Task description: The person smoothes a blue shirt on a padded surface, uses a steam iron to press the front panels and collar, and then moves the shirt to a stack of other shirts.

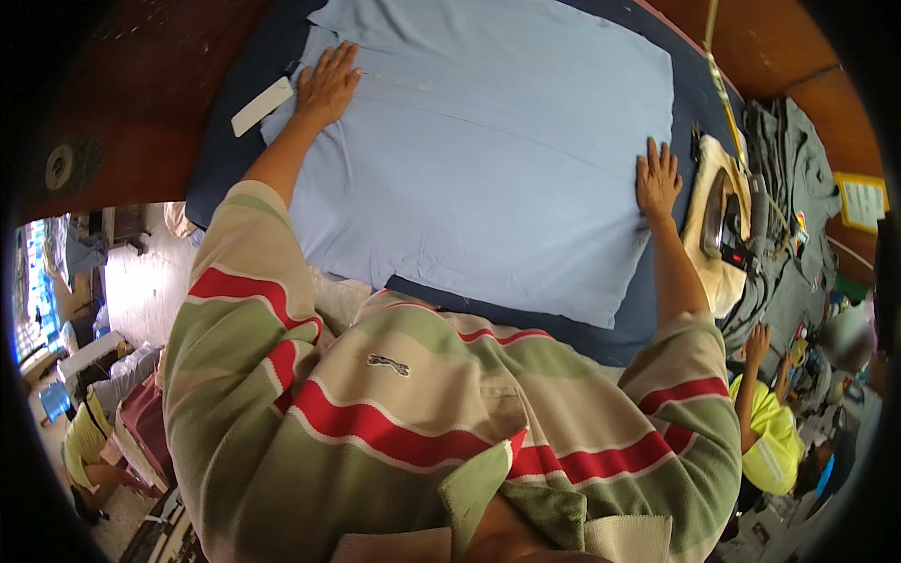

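Note:
A large piece of light blue fabric (507, 178) lies spread over a dark blue padded board (638, 272), with a few creases across it. Flat on its upper left corner rests my left hand (328, 86), fingers stretched out. My right hand (659, 180) lies on the fabric's right edge with its fingers spread. Beside my left hand is a white rectangular strip (262, 107), partly on the dark board. To the right of my right hand, a clothes iron (721, 218) sits on a cream cloth (699, 239).
Dark grey garments (788, 188) are heaped right of the iron. A yellowish cord (721, 94) hangs down toward the iron. At lower right works a person in a yellow-green shirt (774, 432); another person in pale yellow (84, 441) is at lower left. Wooden panels (122, 103) stand around the board.

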{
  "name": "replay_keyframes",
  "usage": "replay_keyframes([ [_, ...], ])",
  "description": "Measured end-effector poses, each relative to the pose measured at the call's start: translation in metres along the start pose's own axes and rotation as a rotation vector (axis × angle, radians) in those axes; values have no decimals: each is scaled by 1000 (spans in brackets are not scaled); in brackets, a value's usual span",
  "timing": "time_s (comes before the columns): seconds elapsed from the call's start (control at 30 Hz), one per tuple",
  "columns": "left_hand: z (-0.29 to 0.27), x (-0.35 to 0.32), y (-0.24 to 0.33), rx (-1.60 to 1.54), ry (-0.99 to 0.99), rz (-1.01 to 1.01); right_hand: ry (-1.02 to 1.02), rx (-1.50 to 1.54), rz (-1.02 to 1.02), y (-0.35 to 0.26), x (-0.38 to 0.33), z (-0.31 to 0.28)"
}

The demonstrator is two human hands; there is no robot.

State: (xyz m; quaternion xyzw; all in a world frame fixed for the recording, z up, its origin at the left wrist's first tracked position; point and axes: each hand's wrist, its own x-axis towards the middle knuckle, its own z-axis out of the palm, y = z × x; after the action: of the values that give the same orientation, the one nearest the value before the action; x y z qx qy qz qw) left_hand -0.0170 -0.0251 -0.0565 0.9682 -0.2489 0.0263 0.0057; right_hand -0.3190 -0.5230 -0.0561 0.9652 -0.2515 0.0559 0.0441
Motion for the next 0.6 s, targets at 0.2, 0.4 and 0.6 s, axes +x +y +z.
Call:
replay_keyframes([
  [0.2,-10,8,5,155,-110,-52,-255,7,43,-2,17,-25],
  [0.4,-14,-62,33,-30,145,49,40,120,-36,-32,-78,-34],
  [0.6,-23,-108,61,-84,181,39,107,182,-8,-33,-146,-52],
])
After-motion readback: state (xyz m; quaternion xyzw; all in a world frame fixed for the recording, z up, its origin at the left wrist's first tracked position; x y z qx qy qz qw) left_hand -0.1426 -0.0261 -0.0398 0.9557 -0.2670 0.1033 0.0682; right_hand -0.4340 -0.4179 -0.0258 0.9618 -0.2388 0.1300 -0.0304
